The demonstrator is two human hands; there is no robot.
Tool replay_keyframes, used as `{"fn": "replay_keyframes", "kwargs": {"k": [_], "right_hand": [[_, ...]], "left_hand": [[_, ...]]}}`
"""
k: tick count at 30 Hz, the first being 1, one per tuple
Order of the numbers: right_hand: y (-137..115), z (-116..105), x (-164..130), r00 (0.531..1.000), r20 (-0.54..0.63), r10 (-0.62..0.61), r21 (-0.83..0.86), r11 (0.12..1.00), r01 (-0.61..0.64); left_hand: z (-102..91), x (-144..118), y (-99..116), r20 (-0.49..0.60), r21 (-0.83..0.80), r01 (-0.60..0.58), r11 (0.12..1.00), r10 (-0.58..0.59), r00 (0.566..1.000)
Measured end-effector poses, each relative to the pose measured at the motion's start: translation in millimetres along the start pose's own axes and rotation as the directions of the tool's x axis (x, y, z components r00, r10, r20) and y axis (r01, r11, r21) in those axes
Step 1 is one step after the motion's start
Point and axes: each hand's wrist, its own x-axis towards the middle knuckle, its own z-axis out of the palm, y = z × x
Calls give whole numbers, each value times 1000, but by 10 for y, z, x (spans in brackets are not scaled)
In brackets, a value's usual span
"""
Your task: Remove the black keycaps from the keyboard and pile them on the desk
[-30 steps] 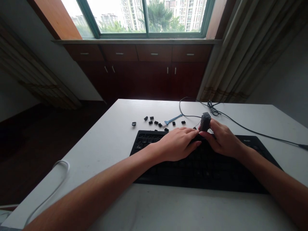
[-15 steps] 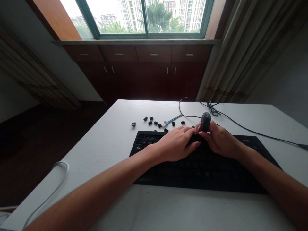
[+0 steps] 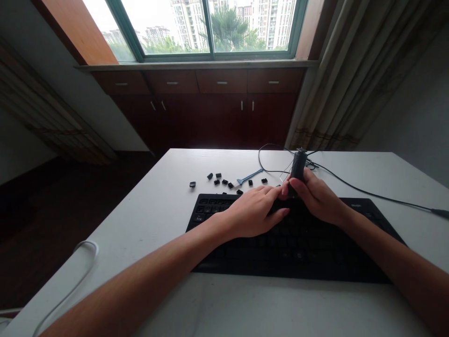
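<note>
A black keyboard [image 3: 242, 262] lies on the white table under both my hands. My right hand [image 3: 317, 199] is closed around the dark handle of a keycap puller [image 3: 298, 164], held tilted over the keyboard's upper rows. Thin wires show beside the handle; where their ends meet the keys is hidden. My left hand [image 3: 254, 210] rests over the keyboard, fingers stretched toward the puller and thumb apart. Its fingertips are close to my right hand; whether they touch a key I cannot tell. Several loose black keycaps [image 3: 224, 182] lie behind the keyboard.
A small blue brush [image 3: 249, 176] with white bristles lies among the keycaps. Behind my right hand a black cable [image 3: 368, 191] runs across the white table [image 3: 147, 220]. A white cable [image 3: 70, 290] hangs over the left edge. Cabinets [image 3: 210, 117] stand beneath the window.
The puller in my right hand has tipped, its top pointing farther away, and thin wires now show beside it. My left hand stays in place. The view has shifted slightly.
</note>
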Motion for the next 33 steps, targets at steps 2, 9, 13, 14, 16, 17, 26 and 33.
{"fn": "replay_keyframes", "kwargs": {"k": [2,9,13,14,16,17,26,33], "right_hand": [[10,2,21,999,-4,52,125,991,-51],[-36,21,9,971,-240,23,152,988,14],[-99,-9,-30,932,-362,11,51,999,7],[-109,-18,-35,923,-385,7,31,1000,5],[-121,-35,-37,910,-414,-2,6,1000,5],[-124,-40,-37,909,-418,-4,3,1000,6],[-156,-36,-39,919,-393,10,-20,1000,-20],[-198,-83,-43,907,-420,40,-77,994,-80]], "left_hand": [[-1,-4,-1,3,-12,0,1000,0,1000],[-79,-13,38,-129,-45,-58,997,52,990],[-152,-2,180,-90,71,-212,975,218,972],[-161,0,227,-51,89,-248,965,253,966],[-160,0,315,33,111,-317,942,315,948],[-152,-2,349,66,121,-346,931,340,938],[-104,-10,372,122,125,-382,915,368,922],[-434,40,123,62,110,-243,964,237,970]]}}
